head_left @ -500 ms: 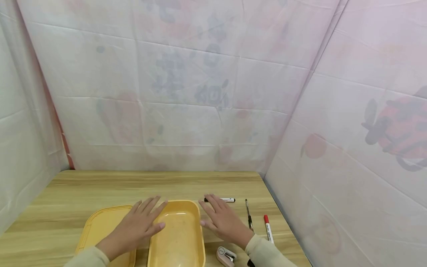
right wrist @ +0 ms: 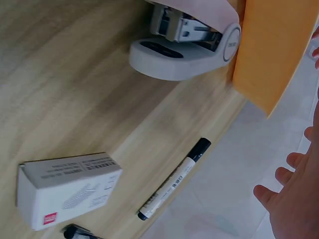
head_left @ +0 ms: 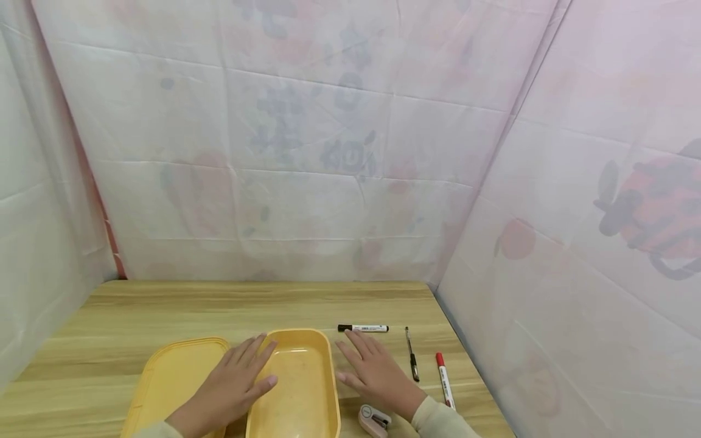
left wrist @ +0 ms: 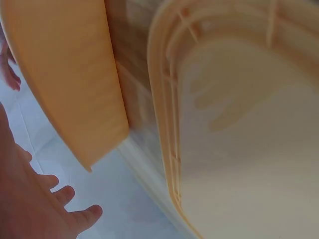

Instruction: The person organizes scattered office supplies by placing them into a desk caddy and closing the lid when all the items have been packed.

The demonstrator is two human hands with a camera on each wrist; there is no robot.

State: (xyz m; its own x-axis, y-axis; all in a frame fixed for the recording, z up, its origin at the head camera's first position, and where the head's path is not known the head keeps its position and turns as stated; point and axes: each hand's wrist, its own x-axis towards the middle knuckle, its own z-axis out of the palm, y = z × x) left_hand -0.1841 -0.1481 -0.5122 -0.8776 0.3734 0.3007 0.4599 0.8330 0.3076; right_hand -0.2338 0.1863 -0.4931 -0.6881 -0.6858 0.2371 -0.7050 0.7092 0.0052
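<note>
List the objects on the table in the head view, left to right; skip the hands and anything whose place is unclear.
Yellow lid, yellow container, stapler, black pen, red-capped marker.

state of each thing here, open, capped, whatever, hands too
Yellow box: open, nothing in the visible part
Yellow lid: off, beside the box
Stapler: arm raised off its base
Black marker: capped
Red marker: capped
Pen: lying flat, cap unclear
White carton: closed on visible sides
Left hand: fingers extended, holding nothing
Right hand: fingers extended, holding nothing
</note>
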